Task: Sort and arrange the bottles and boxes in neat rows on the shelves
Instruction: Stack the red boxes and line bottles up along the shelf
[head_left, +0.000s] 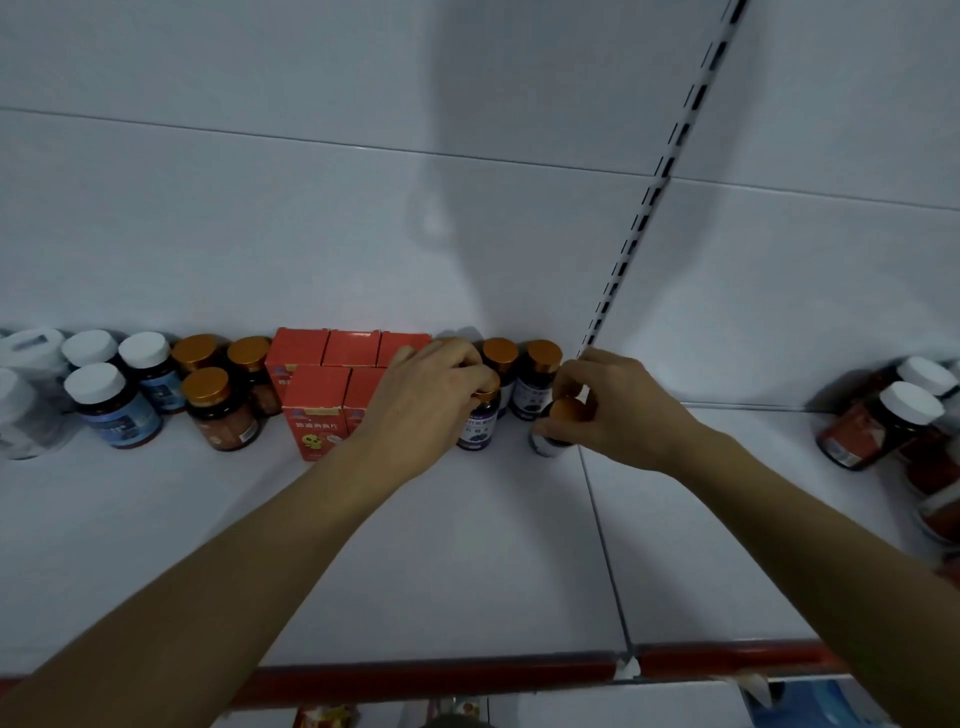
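On the white shelf (467, 545), my left hand (421, 395) grips the gold cap of a purple-labelled bottle (479, 425) standing upright. My right hand (618, 410) holds another gold-capped bottle (557, 422), tilted toward me, just right of it. Two more gold-capped purple bottles (535, 379) stand behind against the back wall. Red boxes (317, 405) sit in two rows left of my left hand. Further left stand brown bottles with gold caps (221, 410) and blue-labelled bottles with white caps (111, 402).
A group of red-labelled bottles with white caps (883, 426) is bunched at the far right of the neighbouring shelf section. A slotted upright (654, 197) runs up the back wall. A red strip (441, 675) edges the shelf front. White bottles (26, 395) sit far left.
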